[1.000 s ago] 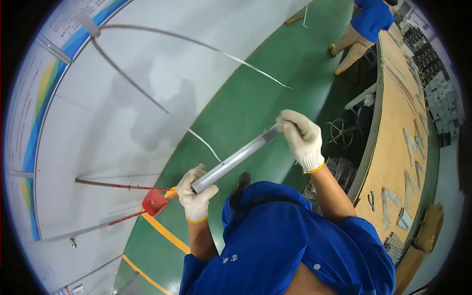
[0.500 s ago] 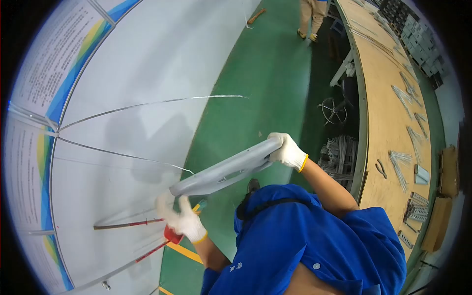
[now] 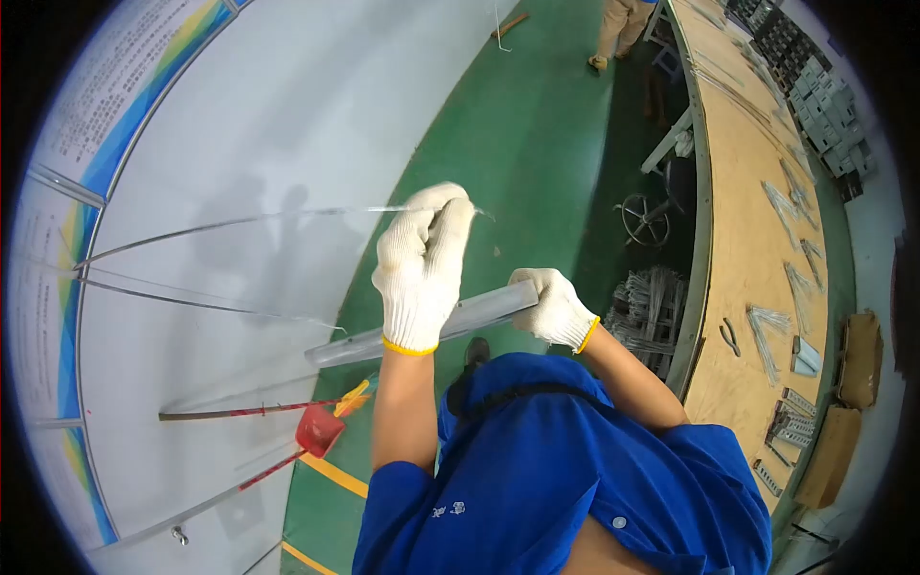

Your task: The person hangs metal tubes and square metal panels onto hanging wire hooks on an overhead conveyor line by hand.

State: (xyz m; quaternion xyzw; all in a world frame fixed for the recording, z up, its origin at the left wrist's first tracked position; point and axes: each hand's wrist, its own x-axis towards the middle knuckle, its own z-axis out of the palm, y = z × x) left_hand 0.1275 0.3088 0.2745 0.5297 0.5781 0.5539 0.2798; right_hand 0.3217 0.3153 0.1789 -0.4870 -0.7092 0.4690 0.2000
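Observation:
My left hand (image 3: 422, 273), in a white knit glove, is raised with its fingers closed on the upper metal wire (image 3: 287, 213), close to the free end. This wire and a lower wire (image 3: 211, 305) with a bent tip reach out from one spot by the white wall. My right hand (image 3: 551, 309), gloved too, grips the right end of a long grey metal panel (image 3: 489, 309). The panel is seen nearly edge-on and slopes down to the left. It passes behind my left forearm, which hides its middle.
A worktable (image 3: 719, 220) at right carries pliers (image 3: 730, 337) and bent wires (image 3: 767, 340). Wire bundles (image 3: 647, 316) and a wheel-shaped stool part (image 3: 647, 220) are beneath. A red dustpan (image 3: 319, 431) stands by the wall (image 3: 220, 125). A person's legs (image 3: 623, 29) are farther off.
My left hand has let go of the panel's left end and moved up and right to the upper wire. The panel now shows more edge-on, still in my right hand.

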